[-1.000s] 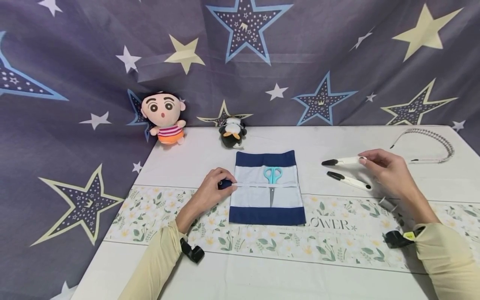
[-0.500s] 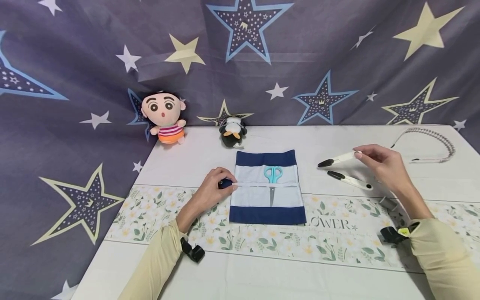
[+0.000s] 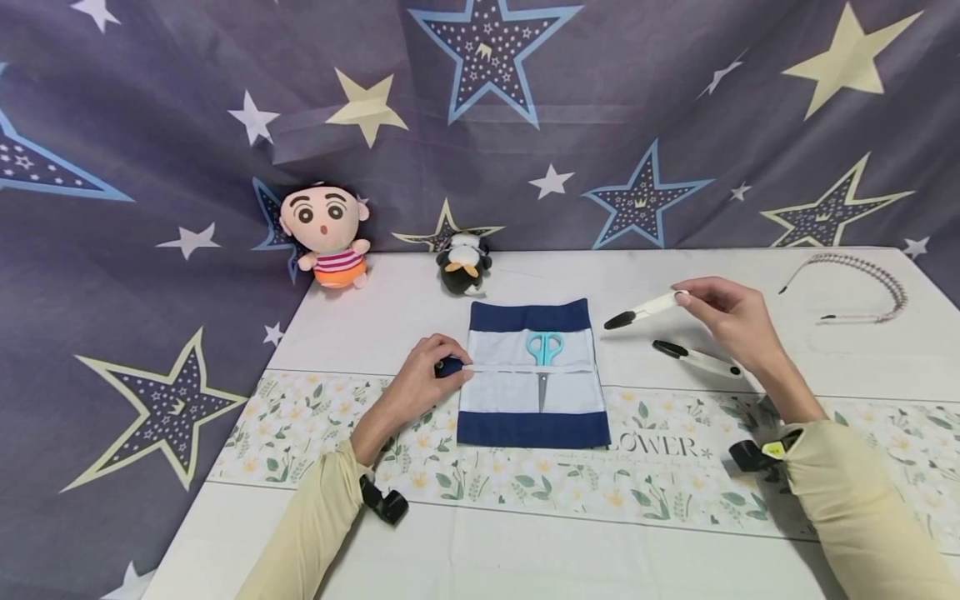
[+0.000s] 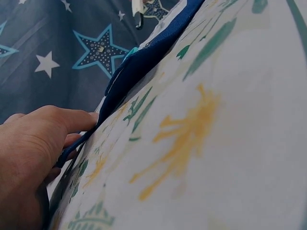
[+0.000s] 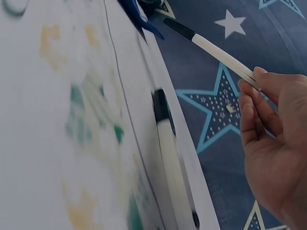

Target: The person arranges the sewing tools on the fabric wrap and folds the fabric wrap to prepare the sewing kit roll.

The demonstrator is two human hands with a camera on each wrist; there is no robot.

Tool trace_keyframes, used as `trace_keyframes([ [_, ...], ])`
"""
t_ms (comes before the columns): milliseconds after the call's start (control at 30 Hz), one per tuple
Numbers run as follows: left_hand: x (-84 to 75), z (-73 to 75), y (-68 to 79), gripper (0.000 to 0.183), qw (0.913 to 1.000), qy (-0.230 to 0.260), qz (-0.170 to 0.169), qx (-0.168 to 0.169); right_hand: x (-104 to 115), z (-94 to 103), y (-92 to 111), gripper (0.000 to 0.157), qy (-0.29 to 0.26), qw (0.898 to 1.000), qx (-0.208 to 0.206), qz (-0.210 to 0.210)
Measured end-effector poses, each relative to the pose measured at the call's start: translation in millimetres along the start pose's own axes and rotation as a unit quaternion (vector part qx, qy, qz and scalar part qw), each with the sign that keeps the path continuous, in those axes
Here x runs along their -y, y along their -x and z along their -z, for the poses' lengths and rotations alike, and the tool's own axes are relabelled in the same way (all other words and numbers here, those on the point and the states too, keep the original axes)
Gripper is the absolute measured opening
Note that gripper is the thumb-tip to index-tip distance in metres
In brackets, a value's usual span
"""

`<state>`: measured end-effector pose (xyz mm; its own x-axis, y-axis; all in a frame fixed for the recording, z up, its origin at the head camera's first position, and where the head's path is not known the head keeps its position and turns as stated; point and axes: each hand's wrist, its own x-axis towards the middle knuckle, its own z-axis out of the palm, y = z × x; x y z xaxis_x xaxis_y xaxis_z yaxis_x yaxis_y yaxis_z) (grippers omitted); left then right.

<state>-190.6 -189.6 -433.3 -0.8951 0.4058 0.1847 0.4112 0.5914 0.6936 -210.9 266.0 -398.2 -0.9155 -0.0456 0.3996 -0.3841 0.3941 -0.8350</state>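
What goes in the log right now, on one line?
left hand: holds cloth | right hand: holds white tool | scissors: on cloth | second tool: on table

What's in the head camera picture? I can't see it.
A person's right hand holds a white tool with a black tip; its twin lies on the table. The left hand pinches a blue and white cloth bearing turquoise scissors; plush toys sit behind.

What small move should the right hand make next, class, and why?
Probably ease the held black-tipped white tool left, over the navy-edged cloth: the right hand has it raised, tip pointing there; the left hand pinches the cloth's left edge, and turquoise-handled scissors cross its white strap.
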Motion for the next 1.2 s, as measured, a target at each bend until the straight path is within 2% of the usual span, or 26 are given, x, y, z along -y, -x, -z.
trace_keyframes([
  [200,0.8,0.3,-0.1,0.011,1.0000,-0.003,0.005,0.000,7.0,-18.8,-8.5,0.022,-0.034,0.999,0.018,0.016],
  [600,2.3,-0.1,0.4,0.011,1.0000,-0.004,0.008,0.003,24.6,-60.4,-19.7,0.019,-0.053,0.997,0.051,0.023],
  [900,-0.5,0.7,0.2,0.011,0.9999,-0.007,0.012,0.006,22.9,-87.5,-28.4,0.021,-0.077,0.993,0.089,0.008],
  [1200,-1.0,0.6,-0.8,0.011,0.9998,-0.008,0.013,0.010,33.9,-108.5,-38.6,0.020,-0.094,0.987,0.129,0.005],
])
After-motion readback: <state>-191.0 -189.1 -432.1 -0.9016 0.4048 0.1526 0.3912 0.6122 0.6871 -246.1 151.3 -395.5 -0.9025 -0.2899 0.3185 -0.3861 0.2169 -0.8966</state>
